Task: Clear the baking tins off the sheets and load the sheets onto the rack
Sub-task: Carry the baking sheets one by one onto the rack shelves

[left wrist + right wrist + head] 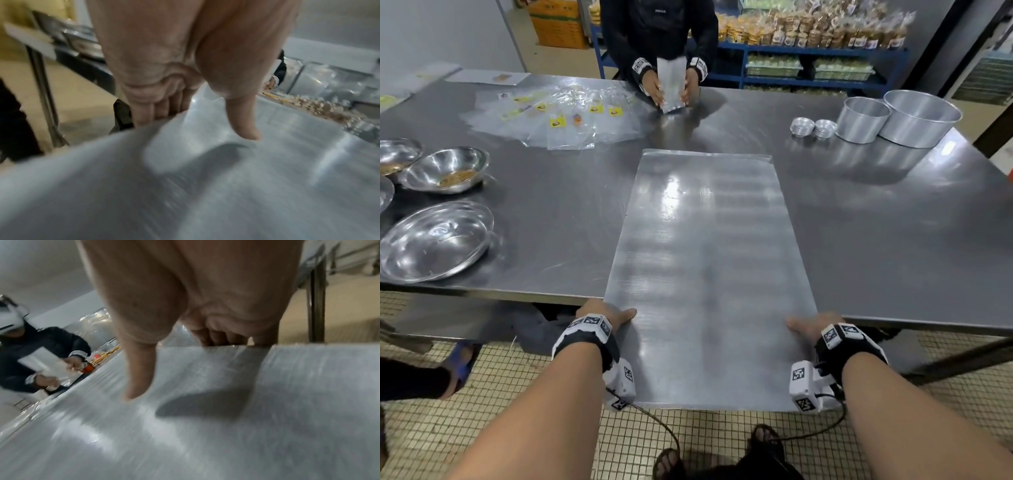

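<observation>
Left hand [606, 313] and right hand [812, 325] each grip, thumbs on top.

Tabletop [859, 240]: brushed stainless steel, large, with soft overhead glare streaks on it; its near edge runs across the lower part of the head view. Floor [722, 431]: small square tiles, beige-yellow, dark grout. Wall [441, 31] at far left: plain pale grey. Behind the tabletop, blue metal shelving [815, 51] with bagged baked goods on the upper level and stacked trays below. Yellow carton [558, 24] on the floor at back left. Dark doorway or frame [962, 44] at far right, probably; the edge is too distorted to confirm. Metal table leg [43, 91] visible in the left wrist view. Lighting is even and indoor.
</observation>
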Motion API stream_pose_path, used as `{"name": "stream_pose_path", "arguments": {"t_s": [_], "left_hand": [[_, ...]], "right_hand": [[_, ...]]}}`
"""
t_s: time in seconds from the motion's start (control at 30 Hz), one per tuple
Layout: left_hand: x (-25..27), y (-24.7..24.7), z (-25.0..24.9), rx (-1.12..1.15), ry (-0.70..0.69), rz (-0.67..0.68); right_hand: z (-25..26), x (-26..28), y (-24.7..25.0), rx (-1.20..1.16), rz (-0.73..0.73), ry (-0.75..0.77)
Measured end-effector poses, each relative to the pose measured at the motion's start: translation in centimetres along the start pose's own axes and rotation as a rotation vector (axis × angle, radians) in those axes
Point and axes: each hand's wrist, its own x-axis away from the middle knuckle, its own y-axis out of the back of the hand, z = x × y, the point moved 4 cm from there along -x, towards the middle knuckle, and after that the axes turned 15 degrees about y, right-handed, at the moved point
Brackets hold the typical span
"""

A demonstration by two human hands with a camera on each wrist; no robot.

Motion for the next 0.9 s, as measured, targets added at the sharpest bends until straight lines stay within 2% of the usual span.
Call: {"name": "stream_pose_path", "arguments": {"t_s": [0.1,0.2,0.27,0.33,0.4,0.5,0.63,0.7,0.77,0.83,0.9], "left_hand": [[-0.5,0.3,0.7,0.07,0.097,0.086],[-0.6,1.1,2.0,0.04,0.12,0.162],[-0.7,0.5,2.0,0.104,0.127,0.206],[-0.5,-0.1,1.5,0.277,0.092,0.159],[-0.5,-0.6,1.1,0.392,0.084,0.121],[-0.4,-0.8,0.8,0.416,0.103,0.133],[-1.2,-0.6,0.7,0.404,0.081,0.12],[-1.1,-0.7,0.7,0.415,0.076,0.129],[-1.1,-1.2,0.9,0.458,0.1,0.179],[-0.5,-1.8,1.2,0.52,0.14,0.232],[-0.3,-2.3,1.4,0.553,0.168,0.23]], "right_hand": [[-2.3,-0.7,0.3,-0.029,0.029,-0.047],[-3.1,-0.4,0.5,0.019,0.211,-0.088],[-2.8,-0.5,0.7,-0.033,0.132,-0.072],[-2.3,-1.3,0.1,-0.093,-0.011,0.003],[-1.9,-1.0,-1.0,-0.159,-0.067,-0.019],[-2.4,-0.5,-1.6,-0.257,-0.141,-0.037],[-3.8,0.2,-2.3,-0.161,-0.1,-0.071],[-4.3,0.5,-2.6,-0.189,-0.115,-0.07],[-4.6,1.2,-2.5,-0.211,-0.162,-0.078],[-5.2,2.2,-2.5,-0.217,-0.146,-0.089],[-6.1,3.0,-2.5,-0.25,-0.144,-0.125]]}}
